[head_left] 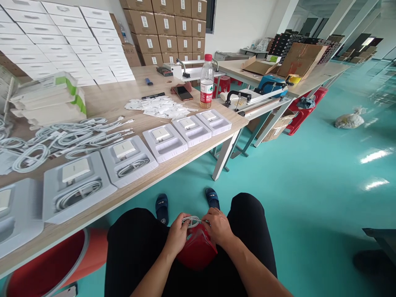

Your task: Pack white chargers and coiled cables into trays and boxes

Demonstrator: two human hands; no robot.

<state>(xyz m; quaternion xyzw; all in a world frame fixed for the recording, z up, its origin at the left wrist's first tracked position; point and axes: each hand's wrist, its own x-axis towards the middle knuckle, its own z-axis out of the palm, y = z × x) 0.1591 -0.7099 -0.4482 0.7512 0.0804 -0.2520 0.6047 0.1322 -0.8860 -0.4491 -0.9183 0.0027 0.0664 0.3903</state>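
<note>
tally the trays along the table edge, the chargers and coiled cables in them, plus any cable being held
Trays: 6 (leftmost partly out of view)
Chargers: 6
Coiled cables visible in trays: 2
Held cable: 1
Total: 15

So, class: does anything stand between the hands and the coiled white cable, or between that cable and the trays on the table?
Nothing visible blocks the left hand or right hand: both hold the cable. Toward the trays, only the table's front edge intervenes, seemingly higher than the hands.
</note>
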